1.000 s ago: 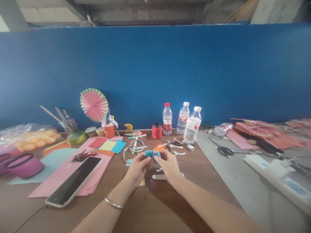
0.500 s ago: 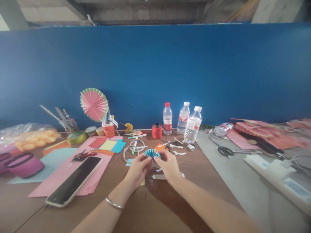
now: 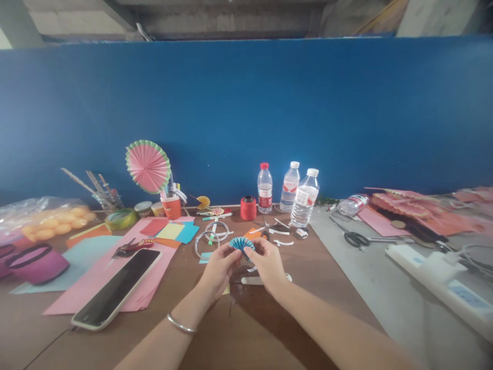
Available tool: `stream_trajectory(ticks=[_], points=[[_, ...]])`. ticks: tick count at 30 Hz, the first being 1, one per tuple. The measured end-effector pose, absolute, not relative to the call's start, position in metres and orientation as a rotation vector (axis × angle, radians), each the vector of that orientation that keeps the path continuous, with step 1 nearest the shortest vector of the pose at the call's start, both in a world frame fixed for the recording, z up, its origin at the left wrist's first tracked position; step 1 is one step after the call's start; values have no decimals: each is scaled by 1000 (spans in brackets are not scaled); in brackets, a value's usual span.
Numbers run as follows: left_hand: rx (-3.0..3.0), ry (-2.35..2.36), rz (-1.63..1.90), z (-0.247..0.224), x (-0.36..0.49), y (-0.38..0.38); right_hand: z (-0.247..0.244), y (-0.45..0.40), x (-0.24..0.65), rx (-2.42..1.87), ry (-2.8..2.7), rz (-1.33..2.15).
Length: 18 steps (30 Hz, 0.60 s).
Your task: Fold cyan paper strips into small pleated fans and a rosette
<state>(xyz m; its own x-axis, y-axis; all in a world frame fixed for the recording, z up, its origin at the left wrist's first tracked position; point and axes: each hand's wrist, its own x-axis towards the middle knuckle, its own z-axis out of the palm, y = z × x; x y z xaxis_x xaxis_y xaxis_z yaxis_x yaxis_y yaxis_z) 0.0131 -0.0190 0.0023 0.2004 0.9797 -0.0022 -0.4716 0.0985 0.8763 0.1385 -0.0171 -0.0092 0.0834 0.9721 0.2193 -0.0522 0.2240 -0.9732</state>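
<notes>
A small pleated blue paper fan is spread between my two hands above the brown table. My left hand pinches its left side, and my right hand pinches its right side near the lower middle. Partly hidden behind my right hand lies a white-handled tool. Just beyond the fan are an orange-handled tool, white paper strips and clear coiled rings. A silver bangle is on my left wrist.
Left are a phone on pink paper, pliers and a red cup holding a large pink fan. Behind stand a red thread spool and several water bottles. Right lie scissors and a power strip.
My hands keep almost the same hold on the blue paper fan. The view has shifted very slightly; nothing else visibly moves.
</notes>
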Motion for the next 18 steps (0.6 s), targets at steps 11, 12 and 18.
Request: stream_trajectory(ticks=[11,12,18], points=[[892,740,1237,1,13,-19,-7,-18,138,-1050,-1186,1027],[897,742,1233,1,13,-18,-7,-18,138,-1047,-1184,1029],[949,774,1231,-1,13,-16,-7,-19,138,-1068,-1185,1010]])
